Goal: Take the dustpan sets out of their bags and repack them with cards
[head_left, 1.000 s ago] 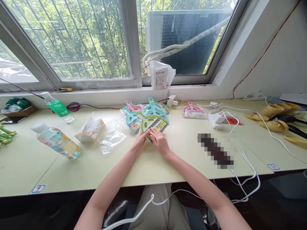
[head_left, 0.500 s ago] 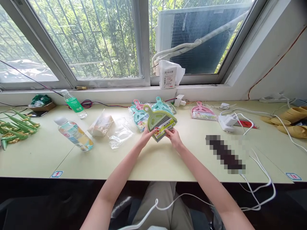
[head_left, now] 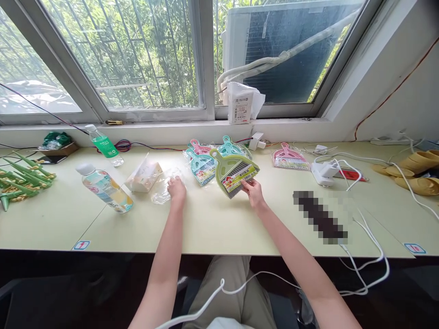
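Note:
My right hand (head_left: 253, 192) grips the lower edge of a green mini dustpan and brush set (head_left: 235, 172), holding it tilted above the table with its printed label facing me. On the left, my left hand (head_left: 177, 189) has its fingers curled onto a crumpled clear plastic bag (head_left: 160, 193) lying on the table; its fingertips are partly hidden. Behind the green set lie wrapped dustpan sets: a blue one (head_left: 200, 165), a teal one (head_left: 230, 145) and a pink one (head_left: 199, 147). Another wrapped pink set (head_left: 290, 157) lies farther right.
Left of the bag are a tissue pack (head_left: 146, 176), a drink bottle (head_left: 104, 189) and a green-labelled bottle (head_left: 104, 145). Green artificial stems (head_left: 24, 180) lie at the far left. A power strip (head_left: 323, 172), white cables (head_left: 375, 242) and a pixelated dark object (head_left: 320, 217) are to the right.
My left hand has let go of the green dustpan set and moved left onto the plastic bag. My right hand keeps the set, which has shifted slightly right and turned.

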{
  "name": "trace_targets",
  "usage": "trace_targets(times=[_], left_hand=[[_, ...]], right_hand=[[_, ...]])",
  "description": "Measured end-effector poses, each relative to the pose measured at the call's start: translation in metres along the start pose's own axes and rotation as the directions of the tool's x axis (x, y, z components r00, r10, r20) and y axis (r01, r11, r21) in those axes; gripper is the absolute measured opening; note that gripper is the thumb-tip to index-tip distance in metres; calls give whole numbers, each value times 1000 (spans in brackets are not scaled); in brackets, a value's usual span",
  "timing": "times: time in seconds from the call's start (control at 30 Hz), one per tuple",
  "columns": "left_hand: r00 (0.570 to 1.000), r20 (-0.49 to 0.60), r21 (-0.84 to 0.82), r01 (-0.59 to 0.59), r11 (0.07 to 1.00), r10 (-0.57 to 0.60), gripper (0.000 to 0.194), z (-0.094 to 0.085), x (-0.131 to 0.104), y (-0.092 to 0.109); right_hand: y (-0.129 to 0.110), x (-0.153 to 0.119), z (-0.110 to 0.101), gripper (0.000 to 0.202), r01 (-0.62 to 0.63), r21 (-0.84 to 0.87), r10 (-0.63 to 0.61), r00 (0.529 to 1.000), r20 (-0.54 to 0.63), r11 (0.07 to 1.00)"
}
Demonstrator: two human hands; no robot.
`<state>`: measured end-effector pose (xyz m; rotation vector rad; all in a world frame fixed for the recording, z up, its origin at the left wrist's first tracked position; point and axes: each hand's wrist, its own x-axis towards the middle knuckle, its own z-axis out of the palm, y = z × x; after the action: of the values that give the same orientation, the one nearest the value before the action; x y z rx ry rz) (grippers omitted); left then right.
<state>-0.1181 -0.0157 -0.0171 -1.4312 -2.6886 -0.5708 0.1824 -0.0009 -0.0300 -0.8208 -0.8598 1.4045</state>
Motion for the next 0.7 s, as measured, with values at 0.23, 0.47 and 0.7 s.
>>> trace_targets(times=[0.23,0.47,0.7], left_hand=[[964,-265,-319,-99,942,12,46,-10,10,-7],[789,-406,-347,-600,720,462,59,-2,-9,32],[814,-149,-415,-567,712,561,74,20,-15,39]], right_hand=[[-2,0,1,40,-14,1,14,1000,-18,1000],[-11,1,0,40,11,44,-11,1000,-2,999],[-18,1,-5,38,-92,-99,104,987,123,991]])
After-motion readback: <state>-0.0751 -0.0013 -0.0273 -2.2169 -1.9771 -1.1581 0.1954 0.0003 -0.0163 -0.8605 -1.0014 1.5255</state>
